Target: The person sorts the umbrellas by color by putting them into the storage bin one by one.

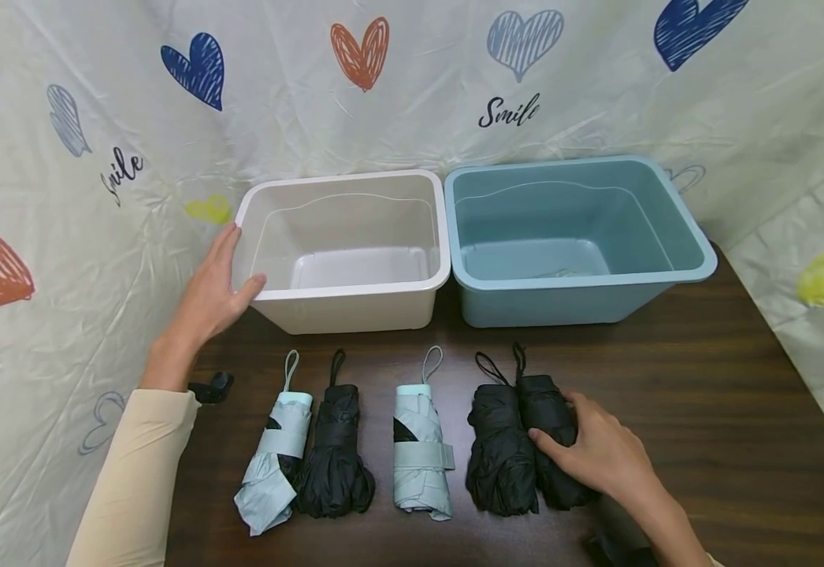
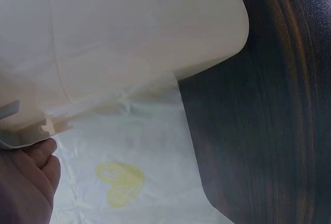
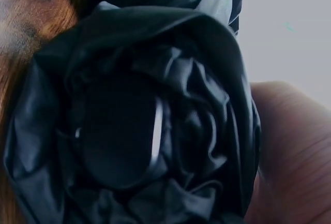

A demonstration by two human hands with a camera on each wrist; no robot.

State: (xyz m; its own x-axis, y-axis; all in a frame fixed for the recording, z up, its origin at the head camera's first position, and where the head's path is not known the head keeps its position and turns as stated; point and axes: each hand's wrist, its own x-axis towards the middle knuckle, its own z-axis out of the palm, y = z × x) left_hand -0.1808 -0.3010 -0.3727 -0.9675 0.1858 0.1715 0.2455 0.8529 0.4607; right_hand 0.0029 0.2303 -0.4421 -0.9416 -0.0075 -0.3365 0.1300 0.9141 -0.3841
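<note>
My left hand [image 1: 206, 291] grips the left end of a white plastic bin [image 1: 344, 311], its thumb over the front corner of the rim. In the left wrist view, curled fingers [image 2: 44, 157] sit under the rim. On the table, my right hand [image 1: 606, 449] holds the rightmost folded black umbrella [image 1: 550, 417], thumb on one side and fingers on the other. That umbrella's end [image 3: 124, 131] fills the right wrist view. Against it lies another black umbrella [image 1: 500, 457]. Farther left are a light blue umbrella [image 1: 422, 472], a black umbrella [image 1: 335, 457] and a second light blue umbrella [image 1: 277, 465].
A blue plastic bin [image 1: 582, 303] stands right beside the white one at the back of the dark wooden table [image 1: 738, 409]. Behind both hangs a white cloth [image 1: 426, 102] printed with hearts. Wrist loops on the umbrellas point toward the bins.
</note>
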